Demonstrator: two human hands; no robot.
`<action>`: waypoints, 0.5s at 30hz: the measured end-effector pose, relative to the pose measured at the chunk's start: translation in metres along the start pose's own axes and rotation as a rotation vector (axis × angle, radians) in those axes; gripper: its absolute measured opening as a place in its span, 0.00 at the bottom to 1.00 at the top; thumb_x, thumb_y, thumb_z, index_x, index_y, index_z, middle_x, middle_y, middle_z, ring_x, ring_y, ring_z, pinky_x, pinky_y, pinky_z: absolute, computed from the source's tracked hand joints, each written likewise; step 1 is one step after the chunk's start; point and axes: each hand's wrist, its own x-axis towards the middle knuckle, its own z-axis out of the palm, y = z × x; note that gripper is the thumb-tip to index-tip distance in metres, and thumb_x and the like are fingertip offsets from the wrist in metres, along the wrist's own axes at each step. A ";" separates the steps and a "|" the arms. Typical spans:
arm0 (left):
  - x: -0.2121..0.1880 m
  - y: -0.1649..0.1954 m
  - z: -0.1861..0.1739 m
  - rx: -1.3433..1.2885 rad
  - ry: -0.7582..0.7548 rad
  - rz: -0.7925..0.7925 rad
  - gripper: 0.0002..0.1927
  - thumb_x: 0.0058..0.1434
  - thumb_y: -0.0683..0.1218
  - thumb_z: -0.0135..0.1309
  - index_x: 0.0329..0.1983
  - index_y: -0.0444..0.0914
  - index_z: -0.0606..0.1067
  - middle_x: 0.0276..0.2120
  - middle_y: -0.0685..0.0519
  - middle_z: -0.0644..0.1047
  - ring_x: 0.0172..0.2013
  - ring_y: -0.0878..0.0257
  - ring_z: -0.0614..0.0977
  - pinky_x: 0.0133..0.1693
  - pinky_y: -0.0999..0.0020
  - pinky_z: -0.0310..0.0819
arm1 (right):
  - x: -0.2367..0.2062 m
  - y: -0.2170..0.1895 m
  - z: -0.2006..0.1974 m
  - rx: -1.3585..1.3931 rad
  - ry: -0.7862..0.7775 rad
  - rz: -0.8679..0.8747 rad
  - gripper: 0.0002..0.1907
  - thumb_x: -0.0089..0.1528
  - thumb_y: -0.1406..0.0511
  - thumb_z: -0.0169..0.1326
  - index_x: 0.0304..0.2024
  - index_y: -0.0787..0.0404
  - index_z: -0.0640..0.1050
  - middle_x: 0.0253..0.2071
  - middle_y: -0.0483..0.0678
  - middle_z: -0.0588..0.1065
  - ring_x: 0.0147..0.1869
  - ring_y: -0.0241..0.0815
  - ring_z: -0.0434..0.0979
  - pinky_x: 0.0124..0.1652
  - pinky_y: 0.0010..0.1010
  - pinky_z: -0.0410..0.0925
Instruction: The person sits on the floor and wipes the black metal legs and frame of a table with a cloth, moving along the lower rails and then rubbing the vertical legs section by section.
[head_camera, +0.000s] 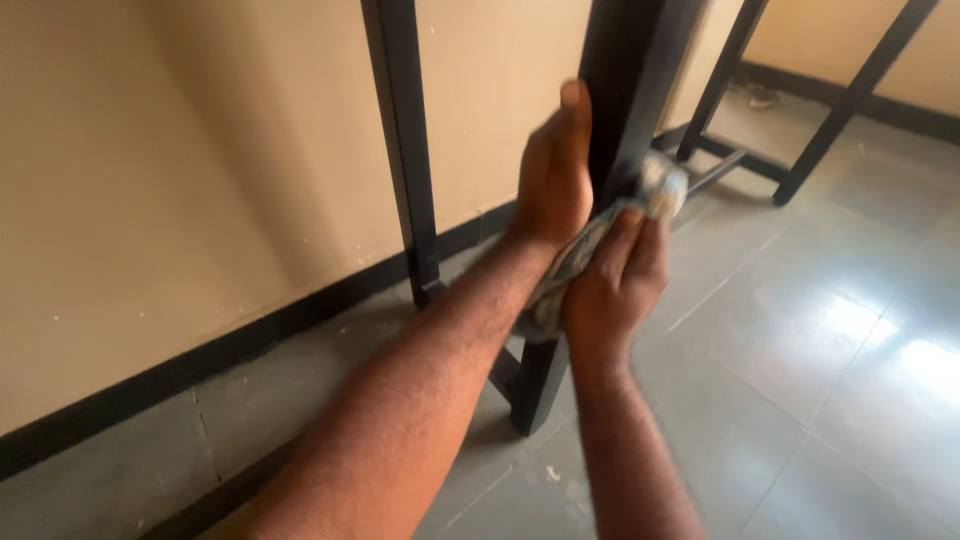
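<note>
Here, the left hand (553, 175) is bracing flat, fingers open, against the black metal leg (625, 90) while the right hand (615, 285), fingers closed around a rag (660, 188), is pressing it to the leg, seemingly mid-wipe, likely needing firm strokes downward.

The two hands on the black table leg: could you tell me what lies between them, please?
In the head view, a crumpled cloth lies between the left hand and right hand, against the black leg.

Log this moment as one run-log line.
left hand: flat on black leg | right hand: pressing cloth to leg | floor: grey tile | wall: beige
</note>
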 end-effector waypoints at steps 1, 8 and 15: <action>0.002 0.004 -0.002 0.022 0.015 -0.036 0.40 0.76 0.70 0.26 0.36 0.33 0.75 0.30 0.45 0.77 0.35 0.56 0.78 0.41 0.58 0.72 | 0.018 -0.007 0.005 -0.054 -0.024 -0.074 0.14 0.78 0.62 0.41 0.47 0.66 0.73 0.37 0.47 0.72 0.41 0.37 0.71 0.40 0.31 0.67; 0.006 0.013 -0.012 -0.269 -0.082 -0.140 0.36 0.75 0.66 0.26 0.42 0.34 0.75 0.35 0.49 0.79 0.39 0.62 0.79 0.44 0.65 0.75 | 0.145 -0.067 0.028 -0.320 -0.214 -0.629 0.16 0.83 0.59 0.38 0.52 0.63 0.71 0.36 0.46 0.69 0.35 0.35 0.69 0.33 0.32 0.65; 0.006 0.005 -0.008 -0.321 -0.057 -0.015 0.33 0.80 0.63 0.28 0.42 0.32 0.74 0.34 0.51 0.75 0.38 0.65 0.73 0.43 0.68 0.71 | 0.170 -0.096 0.039 -0.438 -0.292 -0.843 0.14 0.80 0.65 0.40 0.65 0.64 0.66 0.61 0.61 0.66 0.62 0.58 0.70 0.54 0.55 0.67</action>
